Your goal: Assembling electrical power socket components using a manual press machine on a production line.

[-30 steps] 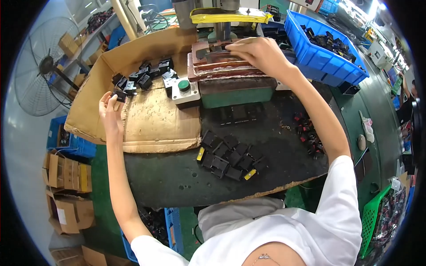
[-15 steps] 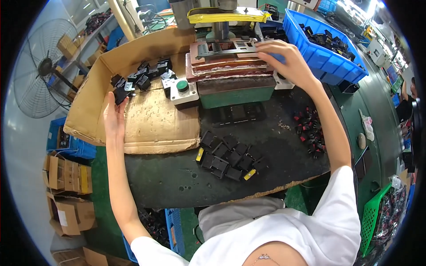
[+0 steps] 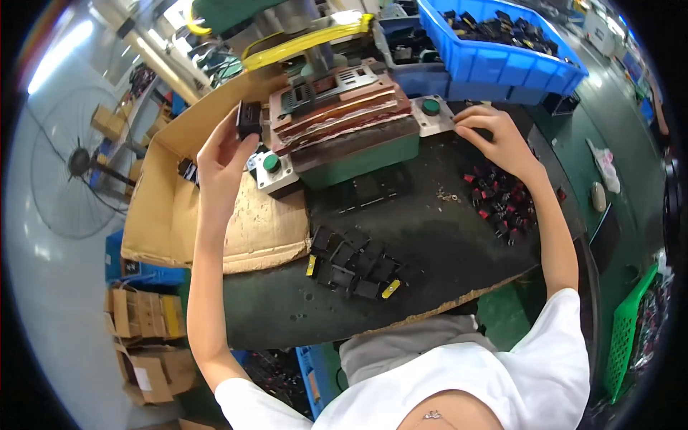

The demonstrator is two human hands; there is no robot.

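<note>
My left hand is raised over the cardboard's inner side, its thumb and fingers closed on a black plastic housing. That piece is held left of the press block, close to its upper metal fixture plate. Below it stands the left button box with a green button. My right hand is beside the right button box, fingertips near its corner. Its thumb and forefinger are apart, with nothing visible between them.
Black plastic housings, some with yellow pieces, lie on the dark table. Small black-and-red parts are heaped at right. A blue bin of black parts stands behind. The cardboard box borders the left side; yellow-wrapped machinery overhangs the block.
My left hand has lifted the black housing up and right from the cardboard toward the press. My right hand has left the fixture plate for the right button box. The view has tilted.
</note>
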